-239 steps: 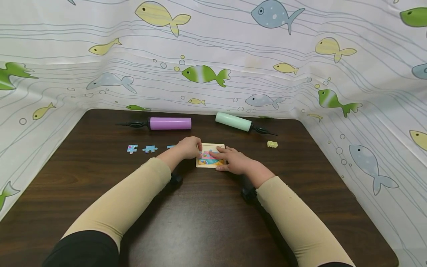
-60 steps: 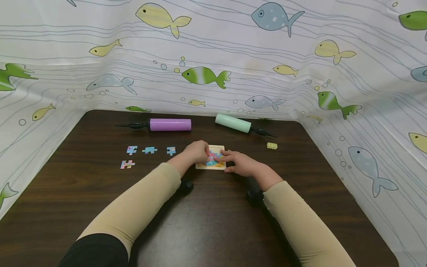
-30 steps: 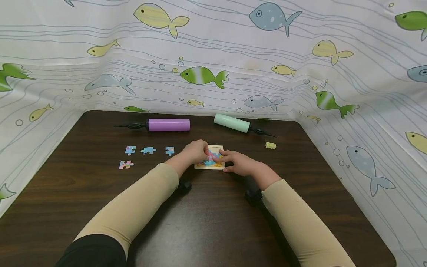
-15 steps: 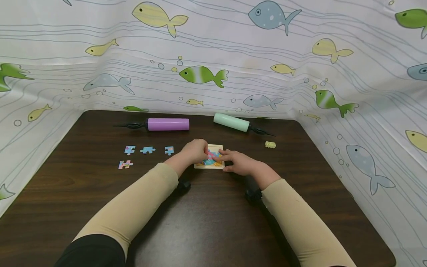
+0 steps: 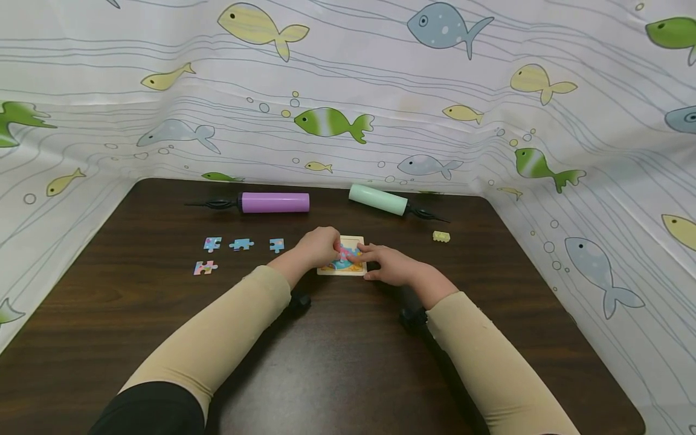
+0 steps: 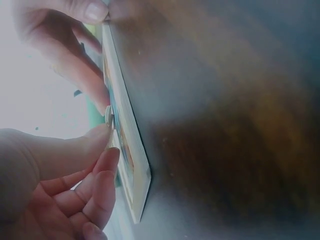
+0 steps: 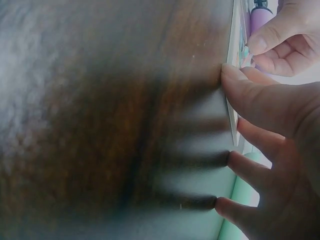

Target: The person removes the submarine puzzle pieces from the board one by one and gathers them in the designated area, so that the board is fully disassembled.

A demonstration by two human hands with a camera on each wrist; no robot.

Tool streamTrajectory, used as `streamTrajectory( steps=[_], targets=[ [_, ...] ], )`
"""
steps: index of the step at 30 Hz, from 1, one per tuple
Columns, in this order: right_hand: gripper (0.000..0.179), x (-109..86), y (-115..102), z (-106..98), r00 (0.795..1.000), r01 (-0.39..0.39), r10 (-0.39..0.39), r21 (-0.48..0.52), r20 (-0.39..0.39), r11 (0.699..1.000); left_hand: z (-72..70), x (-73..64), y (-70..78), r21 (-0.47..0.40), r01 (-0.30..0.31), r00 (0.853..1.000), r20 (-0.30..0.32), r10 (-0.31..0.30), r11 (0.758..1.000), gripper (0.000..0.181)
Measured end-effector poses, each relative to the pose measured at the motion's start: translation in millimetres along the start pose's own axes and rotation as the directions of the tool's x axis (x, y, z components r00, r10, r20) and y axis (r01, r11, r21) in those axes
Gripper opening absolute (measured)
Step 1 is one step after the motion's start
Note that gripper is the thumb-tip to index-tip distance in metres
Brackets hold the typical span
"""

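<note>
A small wooden tray puzzle (image 5: pixel 356 273) with a colourful picture lies mid-table. My left hand (image 5: pixel 318 246) is over its left half, pinching a small puzzle piece (image 6: pixel 108 116) between thumb and fingers close over the picture. That piece is seen edge-on in the left wrist view, and the fingers hide much of it. My right hand (image 5: pixel 394 266) rests at the tray's right side with fingers spread. Its thumb touches the near edge in the right wrist view, and a fingertip reaches over the picture beside the piece. Several loose puzzle pieces (image 5: pixel 241 244) lie to the left.
A purple hand pump (image 5: pixel 275 203) and a mint-green hand pump (image 5: pixel 377 199) lie along the table's back. A pale yellow toy brick (image 5: pixel 441 237) is at the right. Behind the table (image 5: pixel 326 362) hangs a white curtain (image 5: pixel 380 72) printed with fish.
Compared with 8 seconds ago, my left hand is further right over the tray, and a pink loose piece now lies below the blue ones. Over the last second, both hands have barely moved.
</note>
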State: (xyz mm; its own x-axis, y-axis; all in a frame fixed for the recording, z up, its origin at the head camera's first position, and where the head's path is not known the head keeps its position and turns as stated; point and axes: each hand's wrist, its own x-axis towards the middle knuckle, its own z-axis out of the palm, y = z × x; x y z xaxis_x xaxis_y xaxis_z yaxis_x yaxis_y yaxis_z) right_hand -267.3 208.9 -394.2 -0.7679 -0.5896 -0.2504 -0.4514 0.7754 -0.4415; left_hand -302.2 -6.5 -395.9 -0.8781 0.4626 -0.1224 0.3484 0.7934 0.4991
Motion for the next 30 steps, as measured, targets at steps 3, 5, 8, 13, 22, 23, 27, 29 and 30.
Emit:
streamTrajectory(
  steps=[3,5,8,13,22,23,27,29,30],
  targets=[
    [0.057,0.3,-0.7,0.1,1.000,-0.015,0.015,0.006,-0.003,1.000,0.8,0.6,-1.0,-0.012,0.004,1.000,0.013,-0.004,1.000,0.012],
    [0.056,0.2,-1.1,0.4,1.000,-0.019,0.020,0.012,-0.010,1.000,1.0,0.9,-1.4,-0.015,0.005,1.000,0.018,-0.005,1.000,0.012],
    [0.054,0.1,-2.0,0.5,0.999,-0.024,0.025,0.029,-0.024,0.999,1.1,0.7,-1.5,-0.011,0.005,1.000,0.019,-0.005,1.000,0.013],
    [0.050,-0.4,-3.8,0.4,0.998,-0.038,0.040,0.052,-0.047,0.998,1.2,0.5,-1.5,-0.004,-0.006,1.000,0.011,0.006,1.000,0.013],
    [0.071,2.2,-3.2,-0.6,0.999,-0.046,0.045,-0.025,-0.013,0.999,1.3,1.1,-1.4,-0.002,-0.003,1.000,0.030,0.003,1.000,0.012],
    [0.071,2.5,-3.1,-0.5,0.999,-0.043,0.042,-0.028,-0.008,0.999,1.1,1.0,-1.2,0.000,-0.001,1.000,0.031,0.001,1.000,0.012],
    [0.064,2.3,-2.3,0.0,1.000,-0.022,0.022,-0.044,0.008,0.999,0.6,0.4,-0.4,0.002,0.004,0.999,0.037,-0.004,1.000,0.012],
    [0.064,1.5,-2.6,0.2,1.000,-0.021,0.021,-0.045,0.008,0.999,0.6,-0.1,-0.3,0.002,0.000,0.999,0.035,0.000,1.000,0.011],
    [0.063,1.1,-3.0,0.2,1.000,-0.020,0.020,-0.044,0.006,0.999,0.6,-0.4,-0.2,0.003,-0.003,0.999,0.034,0.003,1.000,0.011]
  ],
)
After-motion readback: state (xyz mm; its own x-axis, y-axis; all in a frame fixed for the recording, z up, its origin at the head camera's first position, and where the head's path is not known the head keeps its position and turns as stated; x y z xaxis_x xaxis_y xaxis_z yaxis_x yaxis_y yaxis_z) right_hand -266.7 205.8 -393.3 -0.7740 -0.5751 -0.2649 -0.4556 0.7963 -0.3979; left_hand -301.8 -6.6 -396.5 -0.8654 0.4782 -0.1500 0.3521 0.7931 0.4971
